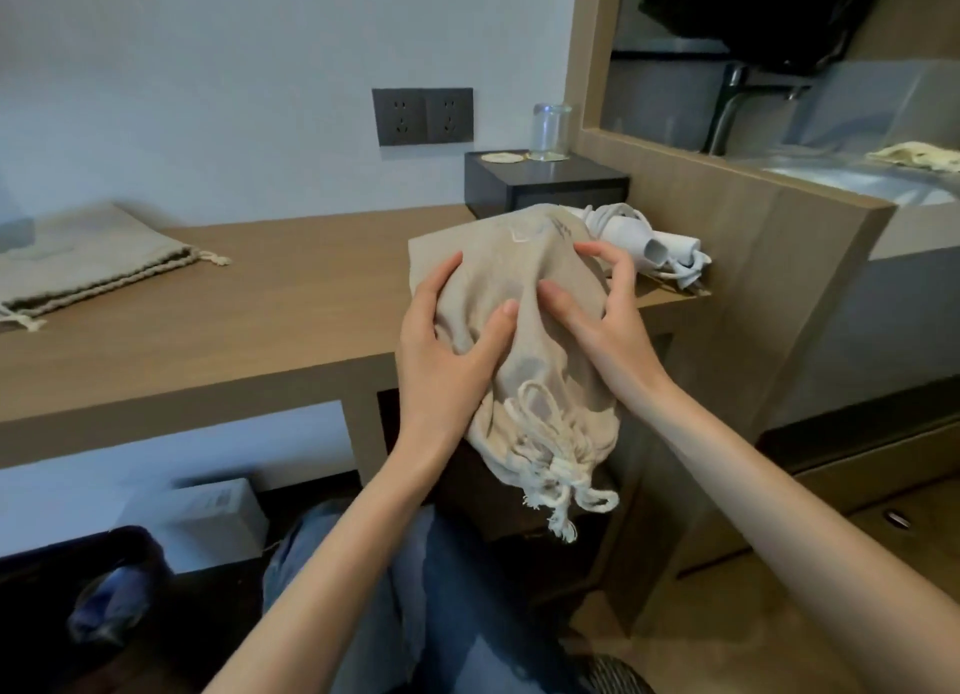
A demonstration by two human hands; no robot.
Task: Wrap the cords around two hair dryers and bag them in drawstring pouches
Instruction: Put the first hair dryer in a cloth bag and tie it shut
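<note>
**One pouch closed; the second dryer lies just past the right hand**

Both hands hold a filled beige linen drawstring pouch (519,277) in front of the person. The left hand (441,350) grasps its left side, with the fingers (441,282) laid around the bulge and the thumb pressed on the front. The right hand (608,324) grasps the right side with curled fingers (621,272). The long axis of the pouch runs from 12 o'clock, over the brown wooden counter (291,288), down to 5 o'clock. There the gathered mouth and its knotted cream cotton drawstring (550,464) hang past the counter edge toward the person. I cannot tell whether the far end rests on the counter.

Taking this pouch as the centre, a white plastic hair dryer (660,249) lies on the counter at 2 o'clock, just beyond the right fingertips. It appears to have its cord wound around it. Its body lies roughly across, from 10 to 4 o'clock, with the plug near the counter edge. A flat, empty beige drawstring pouch (88,262) lies at 9 o'clock, well apart, on the side of the left hand.

In my judgement the first dryer is bagged. The next move depends on this split: the right hand is nearer to the white dryer, the left hand to the empty pouch.
</note>
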